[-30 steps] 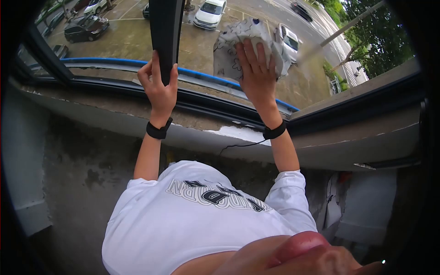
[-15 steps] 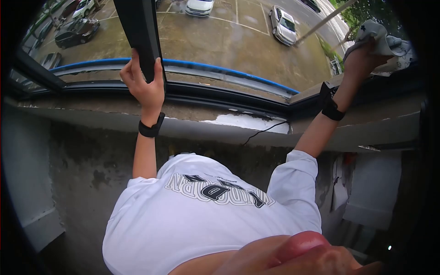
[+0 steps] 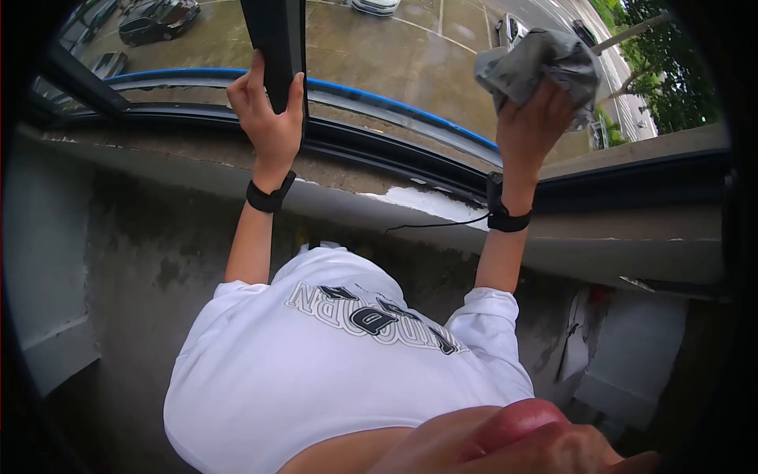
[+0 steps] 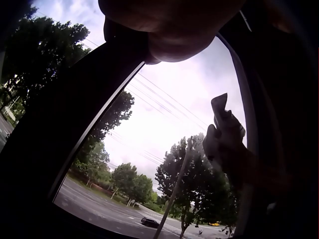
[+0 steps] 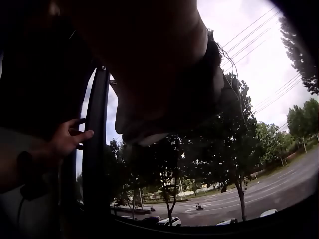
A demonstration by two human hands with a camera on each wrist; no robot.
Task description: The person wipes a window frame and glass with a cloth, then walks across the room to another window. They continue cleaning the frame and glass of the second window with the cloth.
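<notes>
Head view: right grip [image 3: 530, 126] clutches cloth [image 3: 537, 62], left grip [image 3: 268, 122] clasps frame [image 3: 278, 31]; wrist views murky

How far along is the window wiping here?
Done: no wiped patch stands out on the glass. In hand: the right hand holds a bunched cloth at the glass; the left hand grips the dark frame bar. Left: probably more of the glass.

Weathered grey concrete window sill [image 3: 197, 170], white paint patch [image 3: 426, 204] on top
</notes>
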